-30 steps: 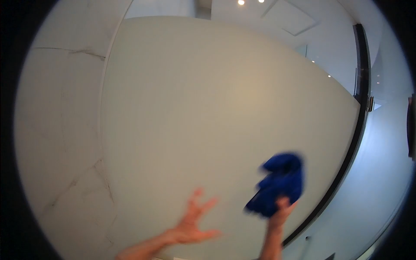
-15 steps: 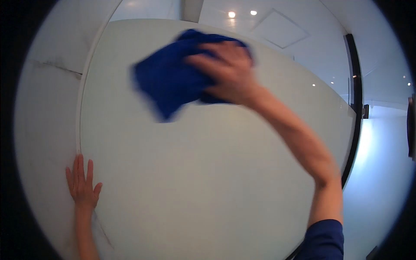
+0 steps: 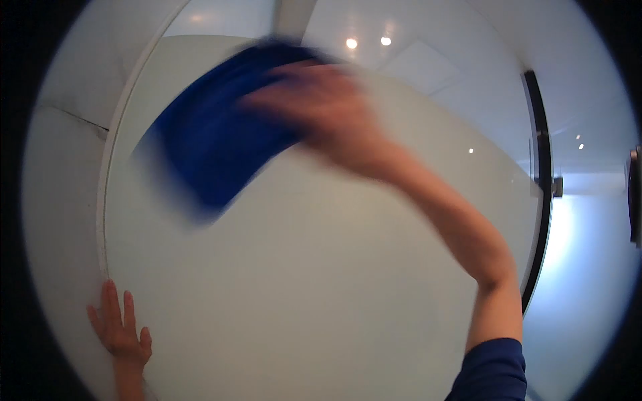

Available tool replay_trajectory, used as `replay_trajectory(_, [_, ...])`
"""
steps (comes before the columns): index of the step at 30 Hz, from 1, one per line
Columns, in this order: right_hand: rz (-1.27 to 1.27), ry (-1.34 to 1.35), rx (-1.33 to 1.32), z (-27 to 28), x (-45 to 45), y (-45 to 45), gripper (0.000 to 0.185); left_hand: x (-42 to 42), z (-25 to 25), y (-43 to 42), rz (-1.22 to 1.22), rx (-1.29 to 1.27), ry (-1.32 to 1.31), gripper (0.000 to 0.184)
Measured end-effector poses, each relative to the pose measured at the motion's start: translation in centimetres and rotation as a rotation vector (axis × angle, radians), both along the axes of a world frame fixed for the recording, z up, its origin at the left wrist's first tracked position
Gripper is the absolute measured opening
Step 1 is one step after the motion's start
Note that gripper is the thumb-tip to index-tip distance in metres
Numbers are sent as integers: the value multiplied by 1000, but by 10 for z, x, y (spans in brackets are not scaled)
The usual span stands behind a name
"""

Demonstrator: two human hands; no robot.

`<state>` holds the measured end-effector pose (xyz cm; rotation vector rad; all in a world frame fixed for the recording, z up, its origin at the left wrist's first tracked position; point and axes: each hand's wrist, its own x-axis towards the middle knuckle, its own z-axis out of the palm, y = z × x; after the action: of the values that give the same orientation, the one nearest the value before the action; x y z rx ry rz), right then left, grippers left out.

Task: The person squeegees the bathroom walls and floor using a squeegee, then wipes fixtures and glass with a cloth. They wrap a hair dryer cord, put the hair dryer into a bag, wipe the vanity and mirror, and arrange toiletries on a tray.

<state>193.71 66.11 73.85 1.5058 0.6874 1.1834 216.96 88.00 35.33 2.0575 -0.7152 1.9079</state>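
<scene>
A blue cloth (image 3: 217, 134), smeared by motion, lies against the upper left of a large pale panel (image 3: 294, 281). My right hand (image 3: 328, 113) is on the cloth's right part, holding it against the panel; its fingers are blurred. At the lower left, my left hand (image 3: 122, 327) rests flat with its fingers spread, beside the panel's left edge and partly over the marbled wall. Nothing is in that hand.
A light trim strip (image 3: 107, 180) runs down the panel's left side, next to a marbled wall (image 3: 63, 220) with dark veins. Ceiling lights (image 3: 386, 41) shine above. On the right stand a black upright frame (image 3: 540, 140) and a bright frosted pane (image 3: 575, 267).
My right hand has swept the blue cloth leftward, and the cloth's loose end now hangs lower. The view has shifted slightly, so my left hand appears lower; it stays by the panel's left edge.
</scene>
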Motion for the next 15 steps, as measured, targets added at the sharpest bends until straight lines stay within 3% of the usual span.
replay_trajectory(2, [19, -322, 203, 107, -101, -97, 48, 21, 4, 3, -4, 1, -13, 52])
replay_trajectory(3, [42, -694, 603, 159, -174, -148, 45, 14, 3, -3, -8, 2, -3, 52])
replay_trajectory(4, [-25, -1163, 863, 175, -202, -173, 43, 27, 1, -23, -39, 4, 3, 52])
replay_trajectory(5, [-51, -1363, 919, 177, -187, -160, 41, 31, 2, -32, -50, -6, 22, 52])
replay_trajectory(6, [-48, -1358, 831, 183, -146, -159, 39, 34, 0, -38, -60, -3, 41, 53])
replay_trajectory(8, [29, -1027, 425, 141, 3, -101, 34, 51, -4, -50, -137, -18, 74, 54])
replay_trajectory(10, [205, -519, 145, 58, 143, -34, 31, 74, -15, -51, -259, -46, 133, 55])
replay_trajectory(11, [433, -131, 133, 3, 162, -3, 29, 49, 1, -38, -12, 36, 64, 55])
replay_trajectory(12, [515, 105, 65, -26, 162, 7, 28, 46, 3, -40, -77, -7, 172, 55])
replay_trajectory(14, [296, 184, -86, 28, 92, -15, 34, 48, -9, -48, -211, -113, 408, 53])
replay_trajectory(15, [232, 240, -132, 71, 49, -30, 37, 51, -10, -41, 50, -14, 236, 54])
